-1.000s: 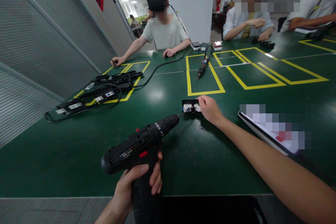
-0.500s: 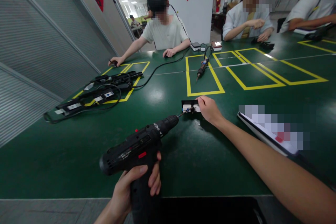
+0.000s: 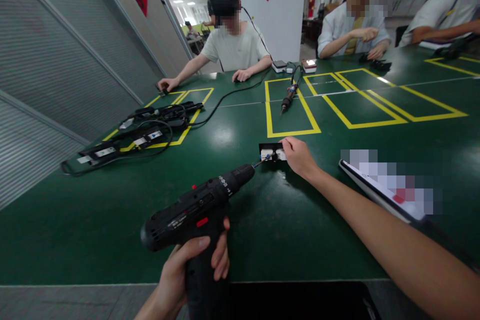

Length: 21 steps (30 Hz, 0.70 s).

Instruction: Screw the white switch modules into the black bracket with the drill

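Fingers of the left hand (image 3: 178, 265) are closed around the handle of the drill (image 3: 198, 205); fingers of the right hand (image 3: 298, 155) pinch a small part (image 3: 267, 153).
The right fingers take the part by its right end, probably to keep it from turning and to leave the other end free for the bit (image 3: 259, 163); the bit points at it, but exact contact is too small to tell. The part, black plate with white blocks and a little blue, is at the table (image 3: 300, 240), on the near side of a yellow-taped rectangle (image 3: 294, 133). The drill is black with red details.
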{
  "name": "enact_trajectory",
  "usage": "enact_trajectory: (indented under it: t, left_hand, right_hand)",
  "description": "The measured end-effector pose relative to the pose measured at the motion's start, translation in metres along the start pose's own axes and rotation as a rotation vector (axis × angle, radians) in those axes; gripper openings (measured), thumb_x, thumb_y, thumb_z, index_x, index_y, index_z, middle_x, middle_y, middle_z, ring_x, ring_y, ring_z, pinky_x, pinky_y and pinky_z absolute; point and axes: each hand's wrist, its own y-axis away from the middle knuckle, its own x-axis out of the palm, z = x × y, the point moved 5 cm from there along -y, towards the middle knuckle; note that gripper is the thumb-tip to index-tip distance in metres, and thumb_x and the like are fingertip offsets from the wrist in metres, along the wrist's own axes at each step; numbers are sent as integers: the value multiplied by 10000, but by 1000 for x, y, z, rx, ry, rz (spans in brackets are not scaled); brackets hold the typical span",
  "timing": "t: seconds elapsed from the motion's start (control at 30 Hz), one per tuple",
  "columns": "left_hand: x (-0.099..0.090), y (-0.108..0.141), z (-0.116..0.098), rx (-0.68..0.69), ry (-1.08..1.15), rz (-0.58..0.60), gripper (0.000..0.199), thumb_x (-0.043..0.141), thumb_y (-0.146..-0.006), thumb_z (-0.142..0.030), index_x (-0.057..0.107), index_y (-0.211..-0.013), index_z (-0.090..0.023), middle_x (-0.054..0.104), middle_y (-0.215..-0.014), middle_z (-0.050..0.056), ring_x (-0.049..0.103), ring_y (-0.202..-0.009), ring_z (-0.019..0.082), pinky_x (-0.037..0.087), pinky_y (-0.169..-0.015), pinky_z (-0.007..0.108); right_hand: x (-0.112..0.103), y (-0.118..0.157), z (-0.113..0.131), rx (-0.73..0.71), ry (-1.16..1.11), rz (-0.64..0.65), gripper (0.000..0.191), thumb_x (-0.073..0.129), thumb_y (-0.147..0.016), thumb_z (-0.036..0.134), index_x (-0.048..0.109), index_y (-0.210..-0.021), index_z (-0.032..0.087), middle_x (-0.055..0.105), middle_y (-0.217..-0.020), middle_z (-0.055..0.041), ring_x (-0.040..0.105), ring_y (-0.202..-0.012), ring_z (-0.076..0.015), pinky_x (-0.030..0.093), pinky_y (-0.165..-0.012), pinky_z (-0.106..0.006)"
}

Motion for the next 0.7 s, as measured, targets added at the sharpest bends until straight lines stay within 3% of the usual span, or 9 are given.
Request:
enact_trajectory:
  t: [0.7]
  left_hand:
    - [1,0,0,2,9,-40,302,420,-808,-268,509,-1046,-104,500,-566,11,502,-452,141,431,-503,317]
  right_hand:
    - [1,-1,-1,-5,-6,0,344,319,-905,255,637,-879,130,654,-859,-92,570,-786,-182,386,-713,-271]
